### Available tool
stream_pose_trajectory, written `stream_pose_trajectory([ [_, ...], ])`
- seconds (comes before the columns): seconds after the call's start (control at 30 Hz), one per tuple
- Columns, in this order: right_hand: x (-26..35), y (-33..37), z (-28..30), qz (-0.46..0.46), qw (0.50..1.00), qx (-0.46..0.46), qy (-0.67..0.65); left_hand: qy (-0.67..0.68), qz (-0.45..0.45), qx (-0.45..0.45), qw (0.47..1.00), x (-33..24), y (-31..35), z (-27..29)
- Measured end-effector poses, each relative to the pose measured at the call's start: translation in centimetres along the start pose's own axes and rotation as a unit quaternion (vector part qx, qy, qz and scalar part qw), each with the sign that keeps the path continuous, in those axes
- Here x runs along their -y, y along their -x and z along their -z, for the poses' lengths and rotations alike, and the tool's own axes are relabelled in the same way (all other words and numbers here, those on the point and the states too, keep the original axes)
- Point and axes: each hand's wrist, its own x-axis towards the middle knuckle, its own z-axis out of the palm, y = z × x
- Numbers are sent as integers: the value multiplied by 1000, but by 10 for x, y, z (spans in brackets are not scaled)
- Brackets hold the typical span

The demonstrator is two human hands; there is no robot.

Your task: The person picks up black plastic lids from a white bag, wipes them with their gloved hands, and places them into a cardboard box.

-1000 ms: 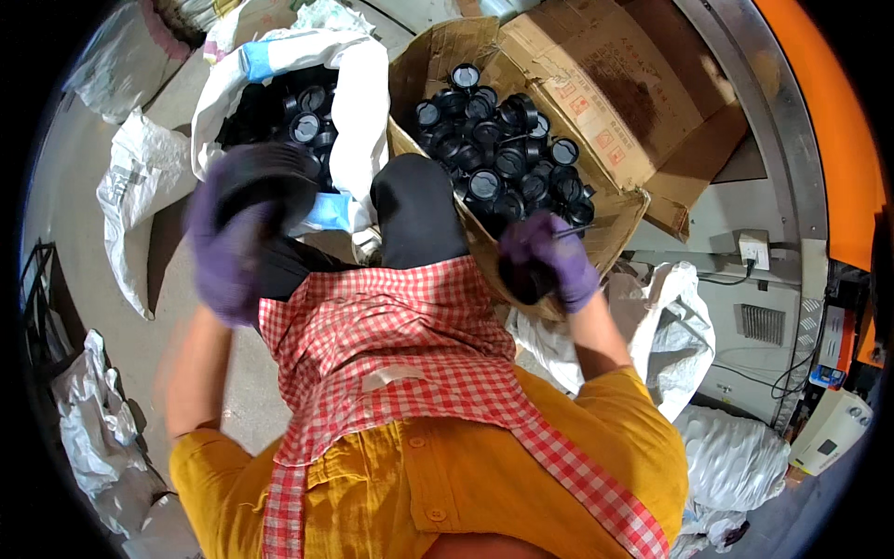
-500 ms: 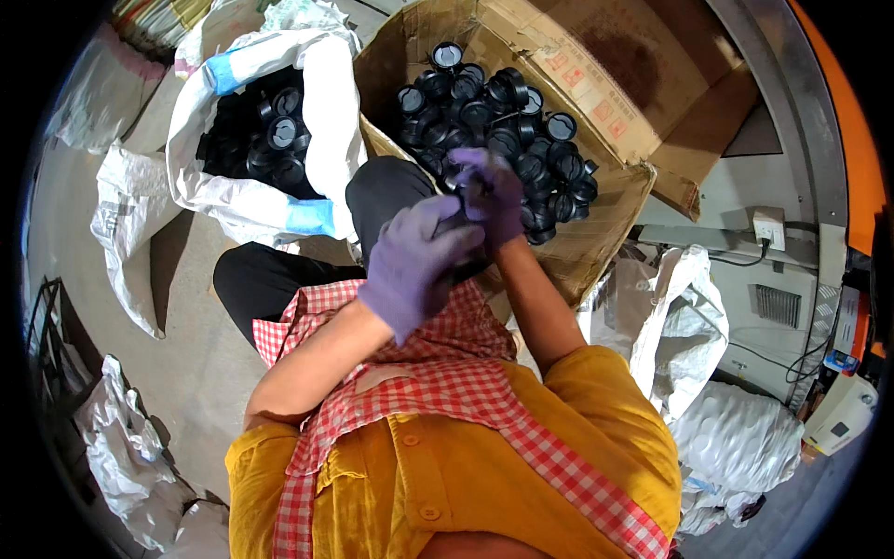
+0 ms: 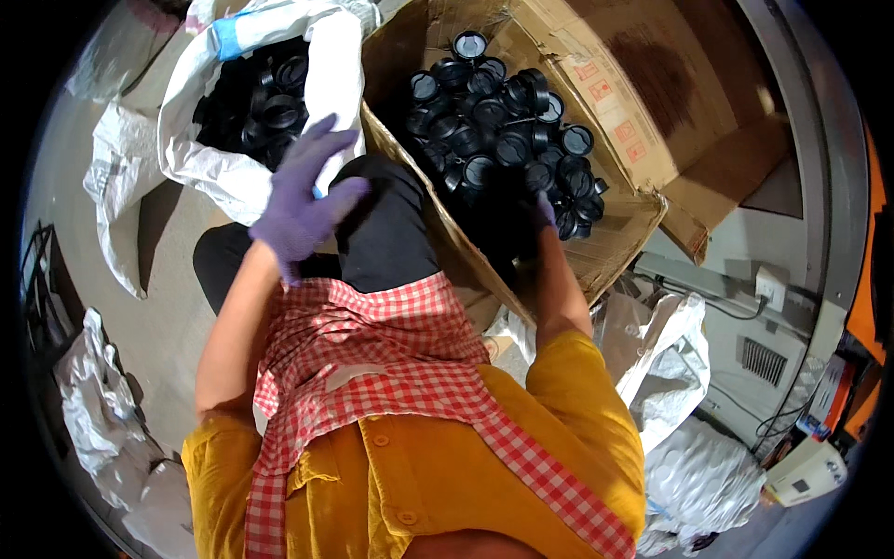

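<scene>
My left hand (image 3: 303, 200), in a purple glove, hovers at the near edge of a white woven sack (image 3: 337, 79). Its fingers are spread and nothing is in them. Inside the sack lie round black plastic parts (image 3: 279, 112), some showing as open rings. My right hand (image 3: 544, 212) reaches down into a cardboard box (image 3: 619, 212) at the right, against a heap of round black plastic lids (image 3: 489, 114). Deep shadow and the lids hide its fingers, so a grip there cannot be made out.
My knee in black trousers (image 3: 386, 228) rises between sack and box. The box's raised flap (image 3: 643, 84) stands at the far right. Beside my right arm is another white sack (image 3: 666, 363), near a grey machine panel (image 3: 745, 252) with a plug and cable. White sacking (image 3: 102, 401) lies at left.
My hands have parted from in front of my lap, where they were together on a dark part. The left has moved left to the sack and opened; the right has gone into the box.
</scene>
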Motion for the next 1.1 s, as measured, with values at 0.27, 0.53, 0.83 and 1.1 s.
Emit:
stream_pose_trajectory([
  [0.27, 88, 41, 26, -7, 990, -79, -120, 155, 74, 103, 980, -65, -18, -53],
  [0.53, 208, 176, 65, 286, 921, -77, -252, 538, 316, 120, 772, -91, -9, -36],
  [0.83, 241, 209, 69, 445, 889, 43, -96, 598, 234, 245, 726, -38, 44, -31],
  [1.1, 246, 231, 63, 450, 883, 130, 37, 127, 55, 217, 966, -60, 62, -4],
])
